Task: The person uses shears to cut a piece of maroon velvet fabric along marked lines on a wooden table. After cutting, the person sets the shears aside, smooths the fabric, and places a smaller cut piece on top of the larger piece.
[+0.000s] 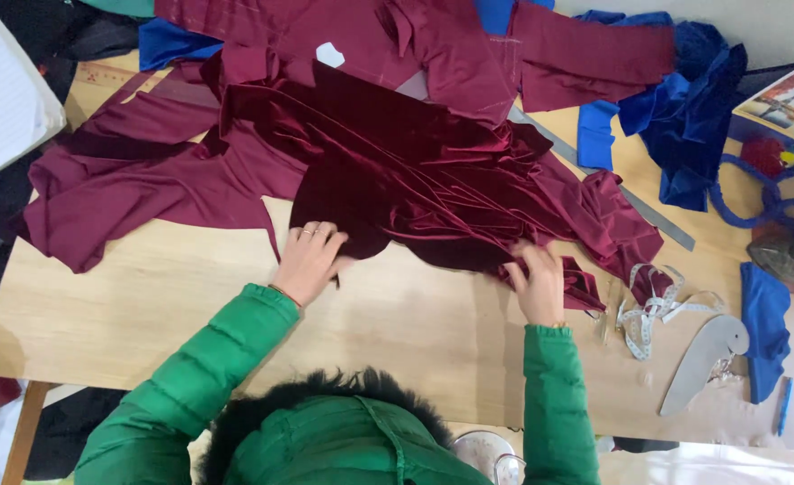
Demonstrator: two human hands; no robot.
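A dark maroon velvet piece (397,171) lies spread across the wooden table (145,305), over lighter maroon satin fabric (127,180). My left hand (310,259) rests flat on the near edge of the velvet, fingers together. My right hand (537,280) pinches the bunched lower right edge of the velvet. Both arms wear green padded sleeves.
Blue fabric pieces (675,108) lie at the back right, another blue piece (763,323) at the right edge. A metal ruler (648,211), a white measuring tape (653,310), a grey curved pattern template (707,355) and a booklet (788,99) lie on the right.
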